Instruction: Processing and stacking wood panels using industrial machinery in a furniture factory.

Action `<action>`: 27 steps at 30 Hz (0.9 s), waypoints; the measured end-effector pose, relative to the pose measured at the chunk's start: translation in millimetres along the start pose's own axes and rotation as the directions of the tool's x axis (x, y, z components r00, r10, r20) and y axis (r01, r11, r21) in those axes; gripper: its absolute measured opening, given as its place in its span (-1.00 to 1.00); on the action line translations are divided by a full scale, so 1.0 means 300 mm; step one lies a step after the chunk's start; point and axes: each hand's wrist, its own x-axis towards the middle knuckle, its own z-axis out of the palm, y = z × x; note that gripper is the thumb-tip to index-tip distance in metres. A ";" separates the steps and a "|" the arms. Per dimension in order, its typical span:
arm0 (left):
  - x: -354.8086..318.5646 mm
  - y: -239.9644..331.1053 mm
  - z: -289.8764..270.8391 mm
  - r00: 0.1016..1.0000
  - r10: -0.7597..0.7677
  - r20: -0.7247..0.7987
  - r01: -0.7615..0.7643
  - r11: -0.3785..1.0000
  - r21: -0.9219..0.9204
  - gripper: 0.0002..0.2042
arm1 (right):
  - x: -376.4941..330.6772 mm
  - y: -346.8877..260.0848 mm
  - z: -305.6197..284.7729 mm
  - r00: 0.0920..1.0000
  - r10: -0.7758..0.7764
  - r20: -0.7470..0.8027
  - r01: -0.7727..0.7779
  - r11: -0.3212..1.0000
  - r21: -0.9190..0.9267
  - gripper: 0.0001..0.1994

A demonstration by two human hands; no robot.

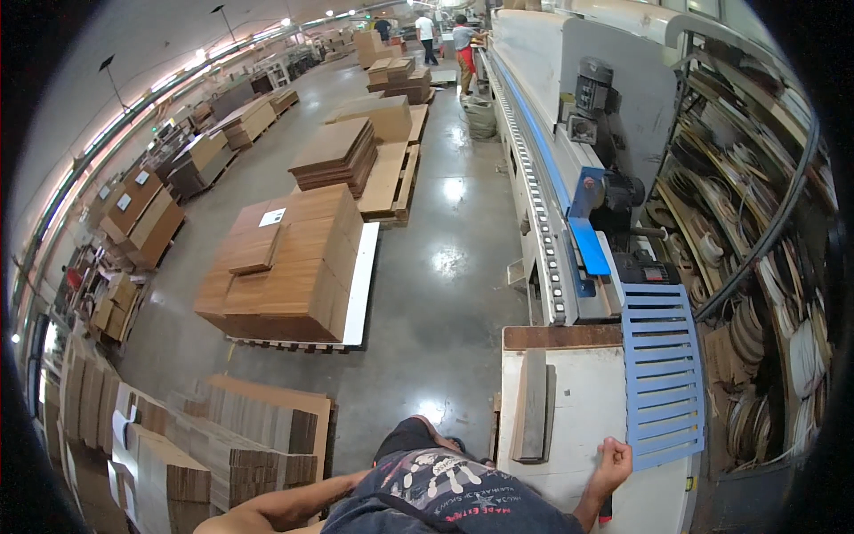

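Note:
My right hand (pixel 614 465) rests on the white table top (pixel 583 392) at the end of a long machine. Its fingers are curled into a fist with nothing seen in them, and it touches the lower left corner of a blue slatted panel (pixel 663 374). A narrow grey-brown board (pixel 532 405) lies lengthwise on the table, to the left of the hand and apart from it. My left forearm (pixel 276 507) comes in at the lower edge, bent beside my body. Its hand is hidden.
A long white machine with a blue rail (pixel 543 178) runs away from me. Racks of coiled strip (pixel 756 267) stand on the right. A pallet of brown panels (pixel 285 267) sits on the floor ahead, with stacks of narrow boards (pixel 231 436) at lower left. People (pixel 463 44) stand far off.

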 end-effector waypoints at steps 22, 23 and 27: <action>-1.371 1.010 -0.428 -0.803 0.574 -0.161 -0.580 -0.815 -0.009 -0.41 | 0.129 -0.300 0.272 0.339 0.060 0.939 0.230 0.962 -0.144 -0.55; -1.376 1.024 -0.430 -0.807 0.570 -0.155 -0.576 -0.818 -0.012 -0.43 | 0.212 -0.261 0.292 0.479 0.043 0.877 0.238 0.955 -0.176 -0.54; -1.373 1.071 -0.439 -0.810 0.561 -0.169 -0.568 -0.823 -0.010 -0.48 | 0.556 -0.076 0.394 0.761 -0.129 0.636 0.411 0.854 -0.319 -0.50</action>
